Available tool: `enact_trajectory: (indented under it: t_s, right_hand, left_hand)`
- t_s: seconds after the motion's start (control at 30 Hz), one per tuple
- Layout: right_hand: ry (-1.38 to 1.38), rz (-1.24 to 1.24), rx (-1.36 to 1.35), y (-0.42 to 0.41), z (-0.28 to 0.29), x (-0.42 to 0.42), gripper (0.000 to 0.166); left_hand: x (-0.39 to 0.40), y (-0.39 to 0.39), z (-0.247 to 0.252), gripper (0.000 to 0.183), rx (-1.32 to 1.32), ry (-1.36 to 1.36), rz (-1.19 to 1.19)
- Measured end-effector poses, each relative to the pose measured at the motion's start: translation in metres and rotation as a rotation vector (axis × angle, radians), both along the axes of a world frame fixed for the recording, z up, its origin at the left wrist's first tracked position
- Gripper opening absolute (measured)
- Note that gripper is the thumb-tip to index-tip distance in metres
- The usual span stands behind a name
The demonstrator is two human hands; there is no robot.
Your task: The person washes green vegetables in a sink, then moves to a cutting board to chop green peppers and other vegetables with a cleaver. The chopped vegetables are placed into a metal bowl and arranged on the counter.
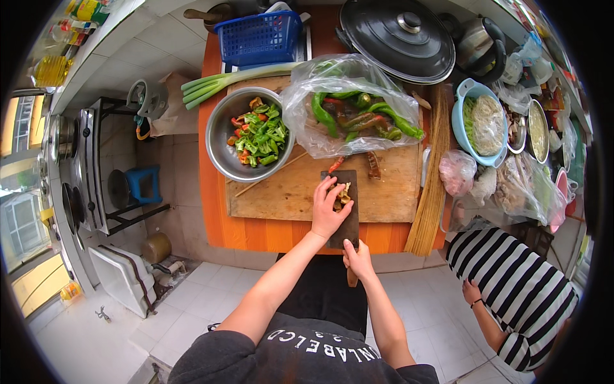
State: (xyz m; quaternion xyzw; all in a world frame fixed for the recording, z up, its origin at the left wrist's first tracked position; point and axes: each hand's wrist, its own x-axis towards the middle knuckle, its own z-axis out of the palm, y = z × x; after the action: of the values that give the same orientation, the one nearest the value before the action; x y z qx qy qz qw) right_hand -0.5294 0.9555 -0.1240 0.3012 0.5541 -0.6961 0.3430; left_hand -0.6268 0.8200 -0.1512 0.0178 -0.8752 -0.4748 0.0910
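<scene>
My right hand (pixel 357 257) grips the wooden handle of a cleaver (pixel 348 225), whose broad dark blade lies flat over the front of the wooden cutting board (pixel 383 201). Fingers of my left hand (pixel 331 206) rest spread over chopped brownish pepper pieces (pixel 341 194) on the blade. Just beyond the blade are a red pepper piece (pixel 336 163) and a dark dried-looking pepper piece (pixel 373 165). A steel bowl (pixel 214 149) at the board's left holds cut green and red peppers (pixel 261 137). Whole peppers (pixel 364 115) lie in an open clear plastic bag (pixel 307 139) behind.
Green onions (pixel 211 86), a blue basket (pixel 259 41) and a large lidded black pan (pixel 398 38) stand at the back. Right of the board are a bundle of thin straw-like stalks (pixel 429 192) and a light-blue colander (pixel 459 115). A person in stripes (pixel 513 288) is at the right.
</scene>
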Motion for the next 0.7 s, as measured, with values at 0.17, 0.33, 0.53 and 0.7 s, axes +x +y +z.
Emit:
enact_trajectory:
  t_s: [0.17, 0.33, 0.53, 0.7]
  right_hand:
    - [0.055, 0.102, 0.105, -0.019, 0.048, 0.008, 0.026]
    - [0.252, 0.158, 0.13, -0.079, 0.089, -0.039, 0.025]
    - [0.285, -0.017, 0.134, -0.085, 0.095, -0.064, 0.023]
    - [0.293, 0.001, 0.248, -0.054, 0.086, -0.052, 0.022]
  left_hand:
    - [0.013, -0.025, 0.045, 0.046, 0.039, 0.078, 0.064]
    - [-0.054, -0.104, 0.086, 0.04, -0.07, 0.288, 0.312]
    - [-0.107, -0.187, 0.04, 0.055, -0.505, -0.027, 0.171]
    - [-0.108, -0.194, 0.052, 0.068, -0.84, -0.257, -0.222]
